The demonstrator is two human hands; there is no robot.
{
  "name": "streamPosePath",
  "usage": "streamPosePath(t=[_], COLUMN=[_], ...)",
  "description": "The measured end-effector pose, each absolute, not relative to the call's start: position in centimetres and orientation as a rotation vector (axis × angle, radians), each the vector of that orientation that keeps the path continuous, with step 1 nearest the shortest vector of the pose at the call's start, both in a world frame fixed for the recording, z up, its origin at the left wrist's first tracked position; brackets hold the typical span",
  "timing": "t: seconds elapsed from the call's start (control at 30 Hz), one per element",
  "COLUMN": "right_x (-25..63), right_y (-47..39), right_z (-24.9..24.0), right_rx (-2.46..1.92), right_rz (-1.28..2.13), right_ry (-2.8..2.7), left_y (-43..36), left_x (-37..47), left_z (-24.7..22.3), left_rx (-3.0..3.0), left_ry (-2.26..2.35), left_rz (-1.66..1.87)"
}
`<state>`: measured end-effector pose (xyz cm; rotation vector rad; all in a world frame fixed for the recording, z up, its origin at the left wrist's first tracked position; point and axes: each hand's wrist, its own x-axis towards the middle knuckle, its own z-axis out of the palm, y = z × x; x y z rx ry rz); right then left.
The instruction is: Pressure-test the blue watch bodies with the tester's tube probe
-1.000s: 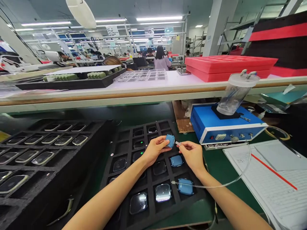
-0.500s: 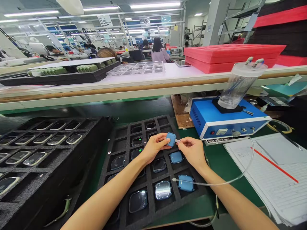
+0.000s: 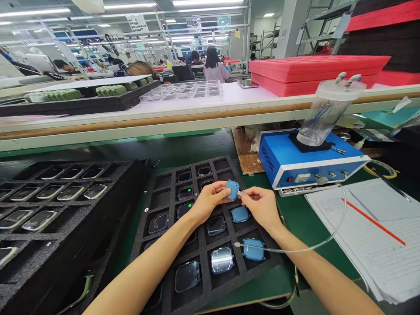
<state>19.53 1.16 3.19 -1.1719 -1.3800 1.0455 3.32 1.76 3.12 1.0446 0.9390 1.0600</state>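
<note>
Between the fingers and thumb of my left hand (image 3: 210, 199) is a blue watch case (image 3: 232, 189), its smooth face turned up. My right hand (image 3: 261, 205) pinches a small pale strip (image 3: 240, 193) at the right edge of that case; whether the strip is attached cannot be made out. Both hands are above a black foam tray (image 3: 205, 245). Its compartments hold several watch cases, some with dark glass up, such as the one with a shiny screen (image 3: 222, 260), others blue side up, like the one (image 3: 253, 250) near my right forearm.
A thin clear tube (image 3: 315, 250) runs from the blue box (image 3: 315, 168) across my right forearm, its tip over the tray. A clear cylinder (image 3: 320, 113) stands on the box. Papers (image 3: 361, 245) with a red stick lie right; another foam tray (image 3: 78, 218) of watches stands left.
The whole view has shifted slightly. Both hands keep nearly the same hold on the watch case and the pale strip.
</note>
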Motion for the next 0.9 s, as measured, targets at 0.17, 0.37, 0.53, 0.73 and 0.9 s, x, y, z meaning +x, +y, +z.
streamPosePath(t=[0.17,0.37,0.53,0.73,0.9], right_x=[19.53,19.65,19.77,19.67,19.76], right_y=[1.18,1.31,1.59,1.64,1.63], right_z=[3.14,3.03,2.87,2.93,3.25], right_rx=[-1.097,-1.031,-0.965,-0.929,-0.936], right_rz=[1.134,1.262,1.343,1.482,1.603], right_ry=[-1.355,-1.296,-1.275,-1.199,-1.124], left_y=[1.79,1.90,1.92,1.77,1.55], left_x=[3.14,2.83,2.65,2.55,2.71], left_z=[3.07,2.90,2.78,3.03,3.41], left_rx=[1.038,1.018,1.013,1.023,1.046], left_ry=[0.920,0.894,0.871,0.847,0.812], left_rz=[1.060,1.059,1.054,1.012,0.964])
